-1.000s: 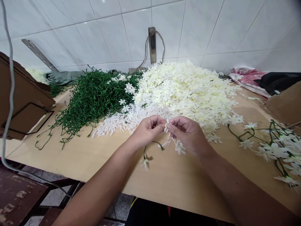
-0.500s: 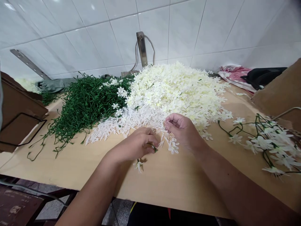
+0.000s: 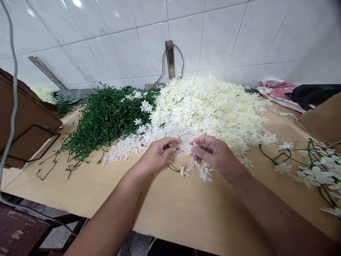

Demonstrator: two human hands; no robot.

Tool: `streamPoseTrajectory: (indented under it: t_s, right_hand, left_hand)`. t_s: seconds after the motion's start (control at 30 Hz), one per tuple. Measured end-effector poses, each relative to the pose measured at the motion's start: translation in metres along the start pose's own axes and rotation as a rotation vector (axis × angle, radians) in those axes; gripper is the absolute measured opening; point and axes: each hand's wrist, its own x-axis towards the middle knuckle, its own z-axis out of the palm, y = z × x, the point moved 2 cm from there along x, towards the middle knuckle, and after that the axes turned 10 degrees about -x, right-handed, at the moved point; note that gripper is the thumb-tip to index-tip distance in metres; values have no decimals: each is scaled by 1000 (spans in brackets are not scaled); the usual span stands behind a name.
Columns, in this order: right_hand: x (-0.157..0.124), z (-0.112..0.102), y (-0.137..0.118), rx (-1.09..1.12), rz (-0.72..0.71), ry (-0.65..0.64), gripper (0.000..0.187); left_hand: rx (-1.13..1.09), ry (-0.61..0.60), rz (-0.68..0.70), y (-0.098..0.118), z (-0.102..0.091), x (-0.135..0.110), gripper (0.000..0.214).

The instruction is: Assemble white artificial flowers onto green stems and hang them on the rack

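My left hand (image 3: 159, 153) is closed on a thin green plastic stem (image 3: 173, 168). An artificial white flower (image 3: 183, 171) hangs at the stem's lower end, just above the table. Opposite it, my right hand (image 3: 214, 153) pinches a small white flower piece (image 3: 194, 146) between thumb and fingers. Below the right fingers lies a loose white flower (image 3: 205, 172) among a few white stamens. Both hands are at the front of a heap of white stamens (image 3: 122, 147), with a short gap between their fingertips.
Green stems (image 3: 106, 113) are heaped at the left, pale petals (image 3: 213, 106) behind my right hand. Finished-looking flower sprays (image 3: 317, 170) lie at the right. Cardboard boxes (image 3: 29, 121) flank the table; a grey cable (image 3: 13, 106) hangs at left. A metal bracket (image 3: 169, 60) stands against the tiled wall.
My left hand has raised its fingers and swung the stemmed flower to the right. My right hand now shows a white flower piece at its fingertips. The view has shifted slightly left.
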Motion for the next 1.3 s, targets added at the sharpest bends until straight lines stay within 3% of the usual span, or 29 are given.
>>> streamPoseTrajectory:
  t_s: [0.1,0.27,0.53,0.87,1.13,1.3]
  right_hand:
    - [0,1,4,48,18,-48,23]
    - [0,1,11,163,100,-86,23]
    - [0,4,11,326,192,-145,26]
    - [0,3,13,204,180,-150,24]
    - [-2,6,10,-48,61,-35,18]
    - [-2,10,9,4,58,11,23]
  left_hand:
    - [-161,-34,-98,2,10,-1,11]
    - [-337,-75,-86,3,19,0,14]
    - [-352,-117,-70,4,19,-3,17]
    - [-355,-128,-92,4,18,-4,18]
    - [-296,-152,-92,0,20,-3,19]
    - [-324,-153,-111,-2,18,-3,21]
